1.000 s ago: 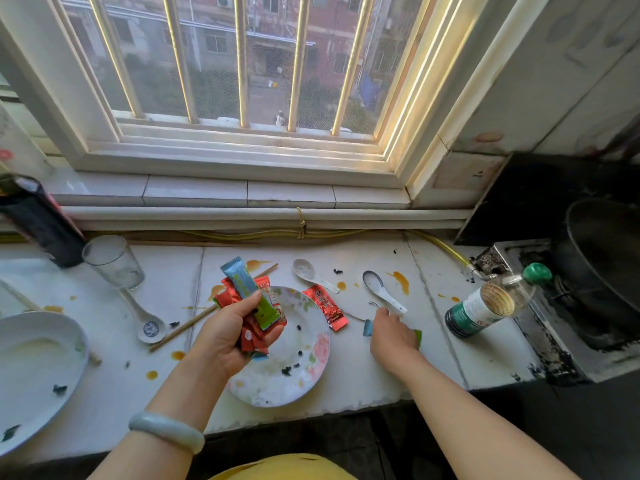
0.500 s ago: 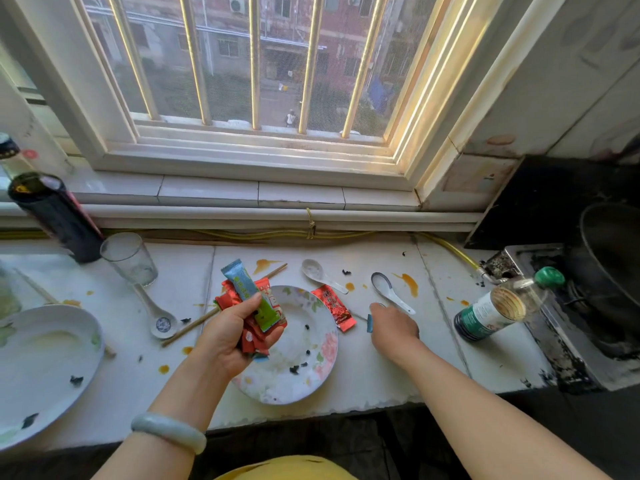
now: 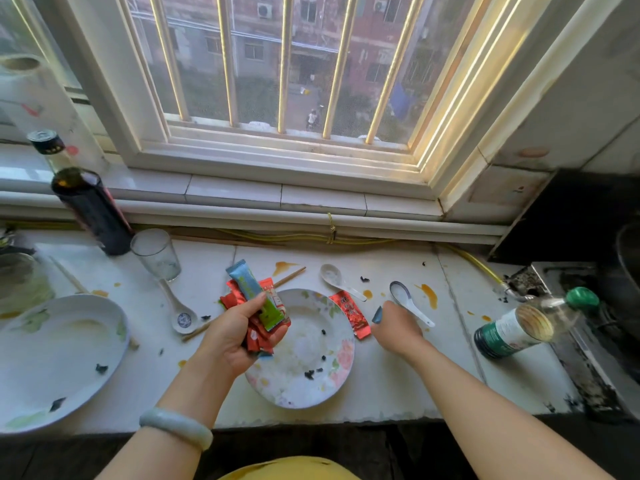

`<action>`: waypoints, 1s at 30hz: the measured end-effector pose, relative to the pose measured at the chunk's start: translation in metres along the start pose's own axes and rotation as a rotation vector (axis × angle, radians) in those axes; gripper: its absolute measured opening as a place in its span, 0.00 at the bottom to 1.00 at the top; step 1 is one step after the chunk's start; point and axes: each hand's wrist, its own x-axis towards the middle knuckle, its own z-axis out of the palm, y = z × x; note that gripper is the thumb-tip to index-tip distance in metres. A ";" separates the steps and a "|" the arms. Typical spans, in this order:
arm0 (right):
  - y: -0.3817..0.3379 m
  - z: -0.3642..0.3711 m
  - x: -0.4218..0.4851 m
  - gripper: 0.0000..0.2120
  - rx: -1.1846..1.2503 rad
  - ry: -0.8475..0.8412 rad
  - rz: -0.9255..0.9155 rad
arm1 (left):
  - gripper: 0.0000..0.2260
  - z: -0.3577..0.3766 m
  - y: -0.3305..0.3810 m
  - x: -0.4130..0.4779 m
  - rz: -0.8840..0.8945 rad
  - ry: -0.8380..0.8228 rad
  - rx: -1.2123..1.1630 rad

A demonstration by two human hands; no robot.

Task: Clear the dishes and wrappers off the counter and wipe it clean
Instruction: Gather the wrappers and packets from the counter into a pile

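Observation:
My left hand [image 3: 239, 332] is shut on a bunch of wrappers [image 3: 254, 299], red ones and a blue-green one, held just above the left rim of a flowered plate [image 3: 304, 355]. My right hand [image 3: 394, 325] lies on the white counter [image 3: 398, 382] right of the plate, closed on a small blue wrapper [image 3: 377, 314] that pokes out above its fingers. A red wrapper [image 3: 353, 315] lies between the plate and that hand. Three white spoons [image 3: 341, 280] [image 3: 408, 301] [image 3: 176, 306] and chopsticks [image 3: 289, 276] lie on the counter, which shows orange stains and dark crumbs.
A large white plate [image 3: 52, 355] sits at the left edge, a glass tumbler [image 3: 156, 254] and dark bottle [image 3: 88, 206] behind it. A green-capped bottle [image 3: 523, 323] lies on its side beside the dirty stove [image 3: 588, 306]. A yellow hose [image 3: 363, 241] runs along the wall.
My right hand has closed on the blue wrapper and drawn slightly left with it. The left hand keeps its bunch. The view has tilted and shifted right.

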 end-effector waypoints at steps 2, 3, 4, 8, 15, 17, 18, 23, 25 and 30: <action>-0.008 0.001 0.003 0.08 0.066 -0.004 -0.001 | 0.06 0.000 0.002 0.000 0.003 0.004 -0.003; -0.012 0.001 0.003 0.09 0.098 -0.005 0.000 | 0.06 -0.001 0.002 0.000 0.005 0.005 -0.004; -0.015 0.002 0.005 0.10 0.127 -0.010 0.004 | 0.07 -0.002 0.003 0.000 0.007 0.006 -0.006; -0.022 0.006 0.007 0.19 0.164 -0.072 0.017 | 0.09 -0.006 0.006 0.001 0.018 0.005 -0.024; -0.027 0.011 0.015 0.13 0.156 -0.101 0.052 | 0.09 -0.011 0.008 0.000 0.024 0.025 -0.032; -0.027 0.009 0.015 0.06 0.171 -0.100 0.061 | 0.08 -0.012 0.009 0.000 0.028 0.032 -0.031; -0.027 0.008 0.014 0.04 0.169 -0.092 0.056 | 0.07 -0.013 0.009 0.000 0.029 0.034 -0.030; -0.019 0.000 0.009 0.13 0.247 -0.050 0.083 | 0.07 -0.015 0.009 0.002 0.025 0.032 -0.026; -0.014 -0.003 0.005 0.11 0.347 0.001 0.127 | 0.07 -0.014 0.008 0.002 0.023 0.029 -0.024; -0.002 -0.013 -0.004 0.07 0.494 0.148 0.185 | 0.05 -0.009 0.005 0.003 0.012 0.008 -0.015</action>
